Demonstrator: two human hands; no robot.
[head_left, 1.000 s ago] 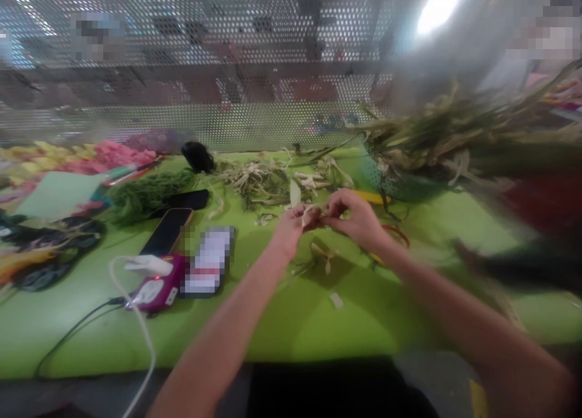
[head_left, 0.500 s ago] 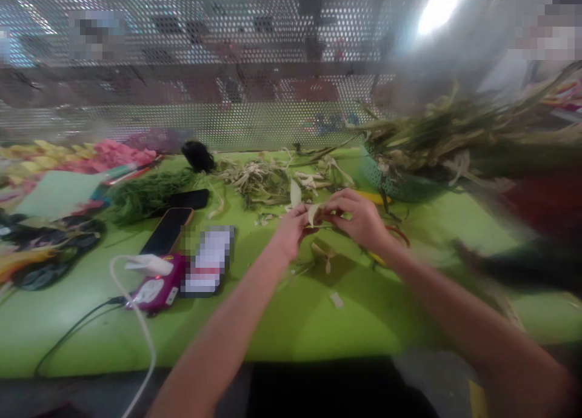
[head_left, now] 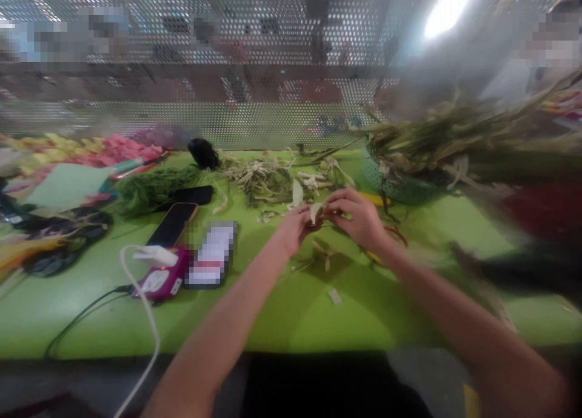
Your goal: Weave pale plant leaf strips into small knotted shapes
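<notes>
Above the green tabletop, my left hand (head_left: 293, 229) and my right hand (head_left: 357, 217) meet with bent fingers pinching one pale, dried leaf-like piece (head_left: 315, 212). It curls upward between the fingertips. A pale leaf blade (head_left: 297, 192) stands up just behind my left fingers; whether it joins the held piece I cannot tell. Below my hands lies a small dried sprig (head_left: 326, 255), with a white scrap (head_left: 335, 296) nearer the front. Behind them spreads a heap of dried plant strips (head_left: 259, 175). Beside my right wrist shows a red and yellow curved thing (head_left: 396, 236), partly covered.
At right, a green perforated basket (head_left: 393, 185) overflows with long dried leaves (head_left: 454, 139). Leftward lie phones (head_left: 175, 224), a purple power box (head_left: 166, 278) with a white cable (head_left: 148, 321), green fibre (head_left: 150, 191) and a tape-like black coil (head_left: 68, 245). A perforated metal screen (head_left: 273, 127) stands behind.
Both hands keep their pinch on the pale piece, which has turned slightly and looks narrower. The camera view has shifted a little, moving the items at left slightly right and up.
</notes>
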